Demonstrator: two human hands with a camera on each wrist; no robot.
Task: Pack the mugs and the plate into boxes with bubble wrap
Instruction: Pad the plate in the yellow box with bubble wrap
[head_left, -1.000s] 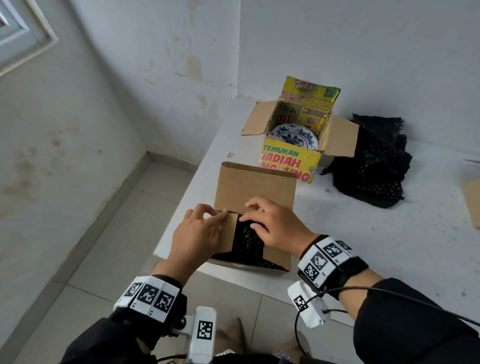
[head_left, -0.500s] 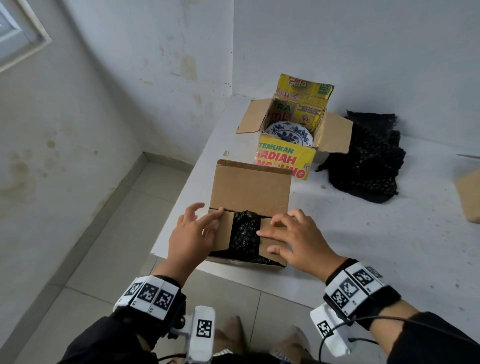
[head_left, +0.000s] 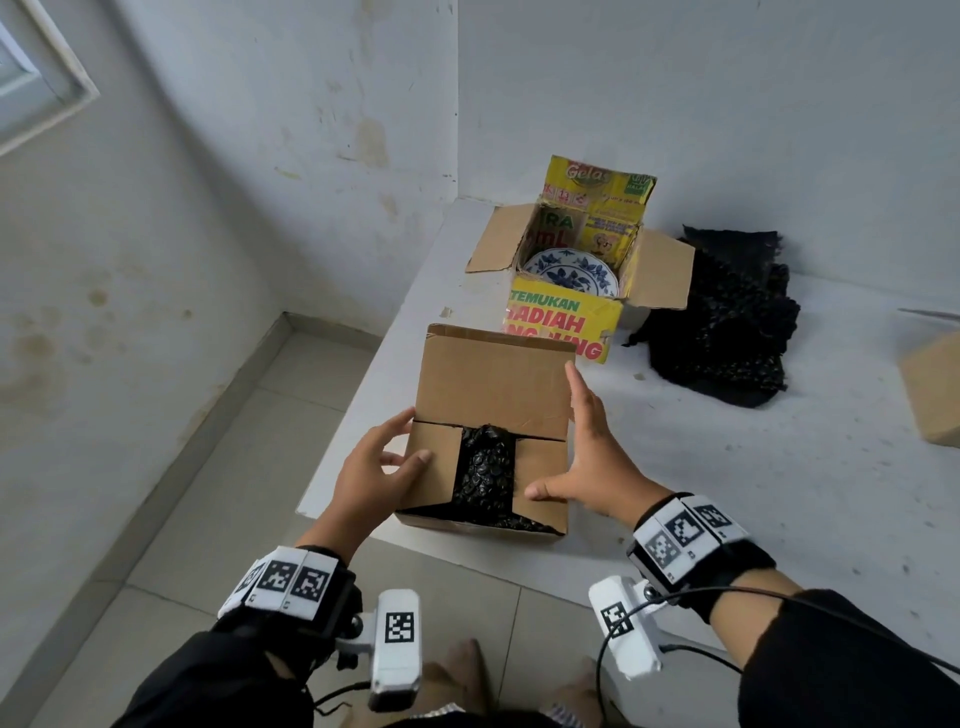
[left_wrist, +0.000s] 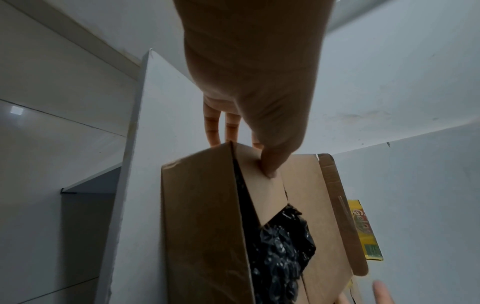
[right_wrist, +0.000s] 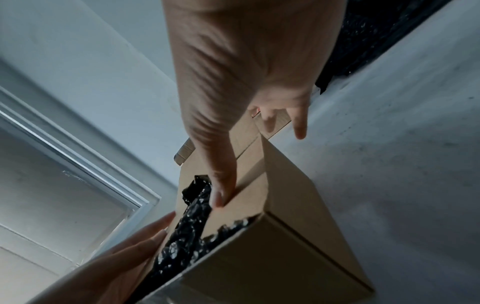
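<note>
A brown cardboard box (head_left: 493, 384) stands at the table's front left corner. Its far flap is folded down and its two side flaps lie inward. Black bubble wrap (head_left: 483, 467) shows in the gap between them. My left hand (head_left: 374, 473) is at the box's left edge, thumb on the left flap and fingers straight down the side. My right hand (head_left: 592, 457) lies flat against the right side, thumb on the right flap. The wrist views show each thumb on cardboard: left hand (left_wrist: 259, 102), right hand (right_wrist: 233, 102). Behind, a blue-patterned plate (head_left: 569, 270) lies in an open yellow box (head_left: 561, 322). No mug is visible.
A heap of black bubble wrap (head_left: 722, 322) lies right of the yellow box, against the wall. Another brown box (head_left: 935, 389) pokes in at the right edge. The white table (head_left: 727, 493) drops off to tiled floor on the left and in front.
My right hand has come off the flaps and moved out to the box's right side. My left hand has slid to the left edge. The side flaps now lie down.
</note>
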